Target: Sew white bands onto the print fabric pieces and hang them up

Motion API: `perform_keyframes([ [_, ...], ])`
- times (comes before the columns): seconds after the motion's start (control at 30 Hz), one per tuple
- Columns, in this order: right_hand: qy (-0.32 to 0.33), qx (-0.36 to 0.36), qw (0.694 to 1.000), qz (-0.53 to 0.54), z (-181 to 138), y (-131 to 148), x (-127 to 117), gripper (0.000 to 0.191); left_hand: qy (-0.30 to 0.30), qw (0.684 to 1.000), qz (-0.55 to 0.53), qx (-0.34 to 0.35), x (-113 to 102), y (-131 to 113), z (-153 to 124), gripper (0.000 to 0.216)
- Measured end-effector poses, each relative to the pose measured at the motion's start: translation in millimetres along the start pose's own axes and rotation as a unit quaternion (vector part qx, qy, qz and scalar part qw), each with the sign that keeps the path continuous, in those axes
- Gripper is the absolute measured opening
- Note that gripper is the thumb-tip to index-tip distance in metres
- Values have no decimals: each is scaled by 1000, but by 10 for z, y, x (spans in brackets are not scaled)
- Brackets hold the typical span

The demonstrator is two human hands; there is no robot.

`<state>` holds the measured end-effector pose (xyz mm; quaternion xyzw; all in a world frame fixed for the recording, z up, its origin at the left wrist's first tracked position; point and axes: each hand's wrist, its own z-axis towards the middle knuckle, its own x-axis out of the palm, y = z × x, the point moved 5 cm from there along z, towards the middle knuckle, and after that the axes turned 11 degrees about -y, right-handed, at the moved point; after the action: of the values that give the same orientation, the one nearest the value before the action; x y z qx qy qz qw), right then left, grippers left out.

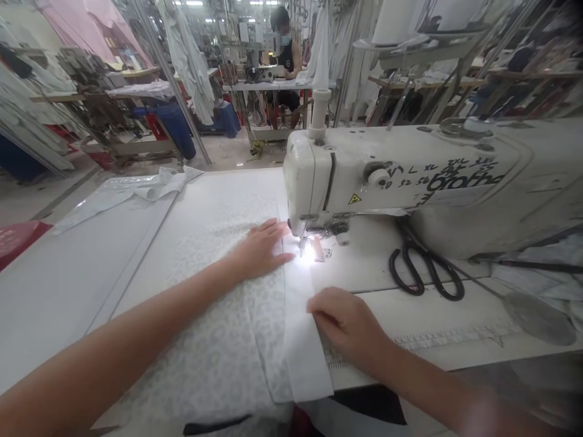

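Observation:
A pale fabric piece [214, 328] with a grey leopard-like print lies across the table and hangs toward me. Along its right side runs a plain white fabric strip [303, 340], which passes under the lit needle area of the sewing machine [364, 176]. My left hand [262, 252] rests flat on the cloth just left of the presser foot, fingers spread. Nearer to me, my right hand [344, 318] pinches the right edge of the white strip between thumb and fingers. The needle point is washed out by the lamp's glare.
Black-handled scissors [426, 270] lie right of the needle, under the machine arm. A measuring tape [446, 335] runs along the table's front. Fabric scraps [150, 188] lie at the far left corner. Beyond the table, a person [286, 60] sits at another machine.

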<state>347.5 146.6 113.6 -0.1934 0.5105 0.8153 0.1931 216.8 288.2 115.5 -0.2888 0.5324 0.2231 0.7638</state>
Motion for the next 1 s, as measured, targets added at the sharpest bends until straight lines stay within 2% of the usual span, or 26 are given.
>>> perform_keyframes([
  [0.17, -25, 24, 999, -21, 291, -173, 3, 20, -19, 999, 41, -5, -45, 207, 301, 41],
  [0.27, -25, -30, 998, -56, 298, -122, 21, 25, -62, 995, 72, -35, -135, 171, 271, 40],
  [0.37, -28, -128, 987, -94, -52, 76, 20, 37, -57, 988, 70, -126, -173, 89, -135, 53],
  [0.43, -10, -171, 982, -80, -467, 210, 39, 39, -4, 983, 55, -174, -158, 95, -539, 64],
  [0.47, 6, -166, 985, -50, -688, 247, 59, 35, 19, 981, 59, -184, -168, 131, -732, 65],
  [0.57, 11, -51, 996, 73, -1212, 193, 144, 22, 28, 982, 79, -168, -303, 318, -1123, 66],
  [0.67, -43, 116, 984, 127, -1412, -60, 302, 21, -32, 978, 123, -168, -506, 372, -1284, 67],
  [0.73, -76, 230, 948, 204, -1414, -246, 447, 21, -57, 983, 140, -103, -553, 97, -1365, 69],
  [0.77, -82, 273, 925, 250, -1395, -307, 525, 22, -47, 990, 133, -30, -520, -147, -1422, 68],
  [0.83, -64, 302, 897, 318, -1338, -322, 652, 25, 6, 984, 103, 147, -370, -721, -1611, 61],
  [0.87, -50, 303, 891, 336, -1319, -291, 692, 26, 27, 972, 100, 209, -285, -972, -1719, 56],
  [0.93, -30, 302, 881, 363, -1325, -196, 721, 28, 34, 959, 114, 258, -136, -1319, -1867, 53],
  [1.0, -24, 307, 871, 382, -1388, -101, 703, 29, 2, 961, 130, 245, -44, -1480, -1900, 52],
])
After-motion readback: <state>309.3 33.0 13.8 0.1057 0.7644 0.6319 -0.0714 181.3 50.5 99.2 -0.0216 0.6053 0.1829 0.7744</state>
